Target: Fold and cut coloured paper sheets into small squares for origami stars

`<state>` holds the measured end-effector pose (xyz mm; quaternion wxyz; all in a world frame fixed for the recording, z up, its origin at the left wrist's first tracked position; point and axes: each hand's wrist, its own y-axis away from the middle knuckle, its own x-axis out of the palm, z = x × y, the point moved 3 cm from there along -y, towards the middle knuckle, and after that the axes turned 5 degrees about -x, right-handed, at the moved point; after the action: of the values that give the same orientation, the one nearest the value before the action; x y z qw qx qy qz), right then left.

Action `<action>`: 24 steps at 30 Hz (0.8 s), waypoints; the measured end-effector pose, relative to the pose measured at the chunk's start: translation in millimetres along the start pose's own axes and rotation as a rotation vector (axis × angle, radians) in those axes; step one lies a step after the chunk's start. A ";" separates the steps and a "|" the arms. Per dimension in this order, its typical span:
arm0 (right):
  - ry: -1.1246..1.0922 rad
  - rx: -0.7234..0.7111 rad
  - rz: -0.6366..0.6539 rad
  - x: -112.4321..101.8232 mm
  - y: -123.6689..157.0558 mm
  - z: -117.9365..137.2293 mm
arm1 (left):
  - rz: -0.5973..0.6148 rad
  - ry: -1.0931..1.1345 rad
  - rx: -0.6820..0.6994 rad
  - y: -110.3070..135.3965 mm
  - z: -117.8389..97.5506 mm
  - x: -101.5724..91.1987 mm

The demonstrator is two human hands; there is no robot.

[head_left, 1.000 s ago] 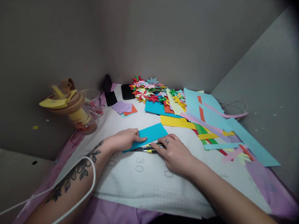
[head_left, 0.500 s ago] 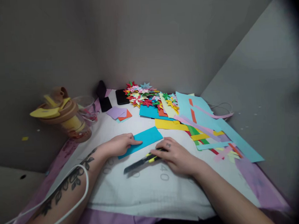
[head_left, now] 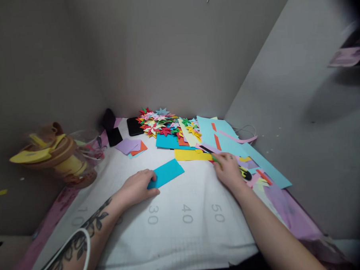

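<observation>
A rectangle of bright blue paper (head_left: 166,173) lies at a slant on the white sheet. My left hand (head_left: 139,186) is at its left end, fingers curled over the paper and thumb along the lower edge. Over at the right, my right hand (head_left: 229,170) is closed around a black and yellow utility knife (head_left: 245,173). The knife's dark blade points up and left, above a yellow paper strip (head_left: 189,155); my fingers hide the middle of the handle. Beneath the knife and hand are several coloured paper strips (head_left: 263,176).
Folded paper stars (head_left: 164,123) are heaped at the back beside a black phone (head_left: 134,126). Small paper squares (head_left: 128,146) lie at left. A cup with a yellow and brown lid (head_left: 61,156) stands at the left edge. Light blue sheets (head_left: 264,163) lie at right.
My right hand has carried the utility knife away from the blue paper, right and back to the strips. My left hand changed from a pointing finger to curled fingers and thumb at the paper's end.
</observation>
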<state>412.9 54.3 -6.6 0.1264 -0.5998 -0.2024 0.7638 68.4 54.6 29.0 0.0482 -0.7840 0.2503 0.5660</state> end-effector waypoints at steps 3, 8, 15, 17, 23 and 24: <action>-0.342 -0.225 0.116 9.6 -2.3 59.6 | -0.001 0.014 0.034 -1.0 -3.2 1.5; -0.528 -0.152 0.261 25.6 -13.7 112.7 | 0.006 0.035 0.042 -3.8 -0.9 1.1; -0.783 -0.004 0.190 31.1 -19.5 113.1 | 0.008 0.073 0.014 -4.7 2.7 -0.2; -0.791 -0.029 0.158 28.4 -18.9 111.9 | 0.005 0.075 0.003 -5.4 3.7 0.5; -0.790 -0.024 0.135 26.2 -20.4 109.3 | -0.004 0.069 0.010 -7.0 3.5 1.6; -0.794 0.007 0.120 26.3 -21.9 105.8 | 0.002 0.074 0.006 -7.1 3.7 1.3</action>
<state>302.9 68.6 1.8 -0.0043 -0.2682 -0.1976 0.9429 68.7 61.7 25.0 0.0406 -0.8041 0.2542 0.5359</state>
